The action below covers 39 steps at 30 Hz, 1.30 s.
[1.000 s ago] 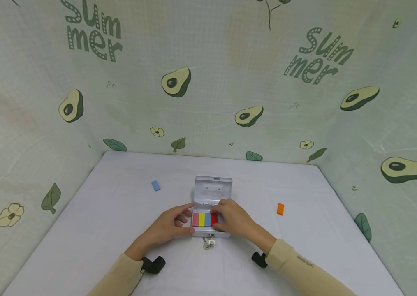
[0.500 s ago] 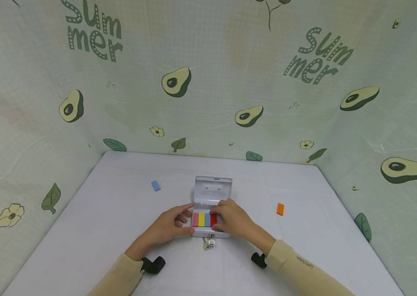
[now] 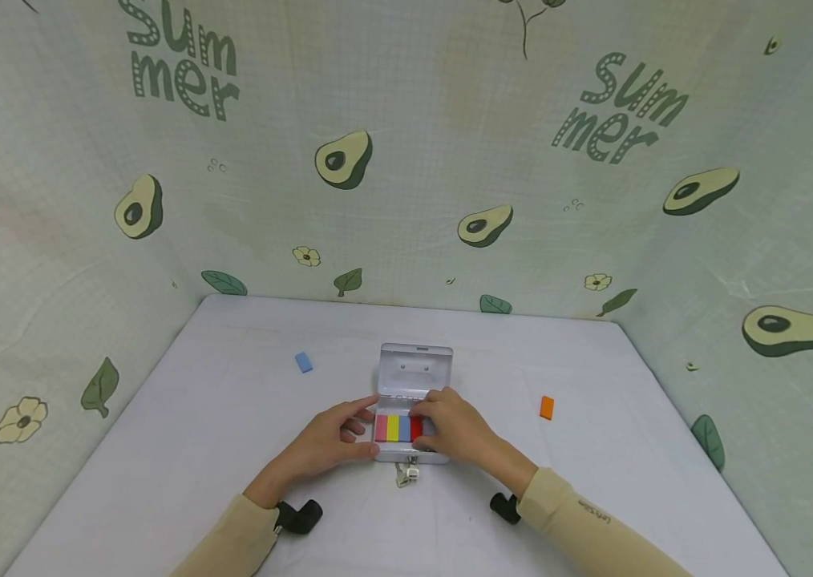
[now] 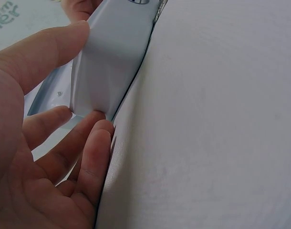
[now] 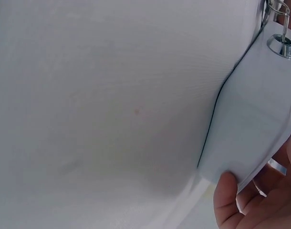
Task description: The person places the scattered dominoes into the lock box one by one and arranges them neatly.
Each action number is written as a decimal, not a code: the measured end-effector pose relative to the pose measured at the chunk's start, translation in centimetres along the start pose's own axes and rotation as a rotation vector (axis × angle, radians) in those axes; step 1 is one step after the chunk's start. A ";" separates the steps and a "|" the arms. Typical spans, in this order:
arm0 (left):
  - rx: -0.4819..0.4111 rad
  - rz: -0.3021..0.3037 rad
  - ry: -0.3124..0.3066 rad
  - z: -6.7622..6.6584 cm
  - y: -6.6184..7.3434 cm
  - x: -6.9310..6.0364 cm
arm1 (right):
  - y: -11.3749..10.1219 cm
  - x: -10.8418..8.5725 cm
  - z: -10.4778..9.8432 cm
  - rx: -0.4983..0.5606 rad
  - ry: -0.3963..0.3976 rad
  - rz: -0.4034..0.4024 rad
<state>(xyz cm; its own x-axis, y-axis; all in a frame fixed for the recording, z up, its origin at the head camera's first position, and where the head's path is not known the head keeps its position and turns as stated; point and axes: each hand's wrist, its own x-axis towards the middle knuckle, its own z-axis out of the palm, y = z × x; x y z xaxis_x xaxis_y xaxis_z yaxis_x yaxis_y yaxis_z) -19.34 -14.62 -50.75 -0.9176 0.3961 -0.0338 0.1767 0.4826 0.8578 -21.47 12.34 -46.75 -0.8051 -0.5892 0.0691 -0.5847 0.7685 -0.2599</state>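
Observation:
A small pale metal cash box (image 3: 388, 457) stands at the middle of the table with its lid (image 3: 414, 377) raised. Pink (image 3: 381, 429), yellow (image 3: 393, 429), blue (image 3: 404, 429) and red (image 3: 417, 429) blocks lie side by side inside. My left hand (image 3: 327, 437) holds the box's left end, thumb at the front corner and fingers toward the back, as the left wrist view (image 4: 55, 143) also shows. Thumb and index finger of my right hand (image 3: 457, 425) pinch the red block by its near and far ends. The right palm hides the box's right end.
Keys (image 3: 403, 474) hang from the lock on the box front. A loose blue block (image 3: 304, 362) lies at the back left, and an orange block (image 3: 547, 408) lies to the right. Patterned cloth walls (image 3: 406, 264) border the white table (image 3: 248, 336).

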 end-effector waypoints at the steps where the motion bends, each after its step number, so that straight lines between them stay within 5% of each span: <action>1: 0.002 -0.003 0.000 0.0 0.0 0.0 | 0.0 0.0 0.0 0.002 0.000 -0.001; 22: 0.011 -0.015 0.001 0.0 0.5 -0.3 | 0.5 -0.7 -1.4 0.136 -0.010 -0.041; 30: 0.015 -0.017 0.005 0.0 0.4 -0.2 | 1.3 -1.4 -3.0 0.208 -0.014 0.006; 39: 0.013 0.002 0.000 -0.2 0.6 -0.1 | 3.7 -3.5 -4.7 0.164 0.046 0.072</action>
<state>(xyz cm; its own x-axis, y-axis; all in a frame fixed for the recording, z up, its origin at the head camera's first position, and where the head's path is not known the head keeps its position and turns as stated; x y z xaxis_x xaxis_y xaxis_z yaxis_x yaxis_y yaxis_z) -19.19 -14.53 -50.18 -0.9170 0.3976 -0.0320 0.1836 0.4918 0.8511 -21.31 18.43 -43.48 -0.8502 -0.5190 0.0881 -0.5043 0.7550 -0.4190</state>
